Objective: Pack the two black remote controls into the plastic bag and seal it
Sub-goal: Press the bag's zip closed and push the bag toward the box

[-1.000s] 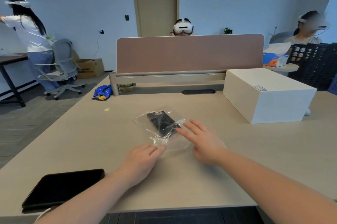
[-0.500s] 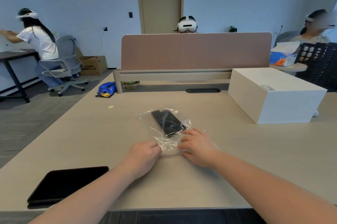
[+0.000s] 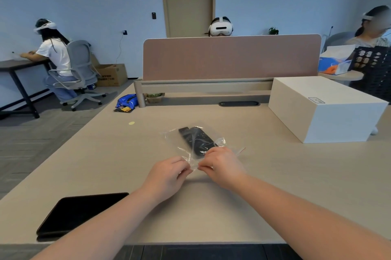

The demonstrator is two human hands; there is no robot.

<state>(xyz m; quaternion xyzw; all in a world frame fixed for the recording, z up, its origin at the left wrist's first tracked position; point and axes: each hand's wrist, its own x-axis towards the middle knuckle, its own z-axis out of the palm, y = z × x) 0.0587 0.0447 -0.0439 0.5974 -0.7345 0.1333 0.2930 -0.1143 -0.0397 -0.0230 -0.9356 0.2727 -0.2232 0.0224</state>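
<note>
A clear plastic bag (image 3: 175, 137) lies on the beige desk (image 3: 296, 175) in front of me, with two black remote controls (image 3: 195, 139) side by side inside it. Its near, open end is lifted a little off the desk. My left hand (image 3: 169, 175) pinches that edge from the left and my right hand (image 3: 222, 164) pinches it from the right, fingertips almost touching. A red-edged strip of the bag's mouth (image 3: 241, 150) sticks out to the right of my right hand.
A black tablet (image 3: 80, 213) lies at the near left edge. A large white box (image 3: 323, 109) stands at the right. A pink divider (image 3: 230, 56) closes the desk's far side, with a blue packet (image 3: 125, 102) near its left post. Three people sit around the room.
Both hands went from resting flat beside the bag to closing on its near edge; they now pinch it together and lift it slightly. The head view has tilted a bit.
</note>
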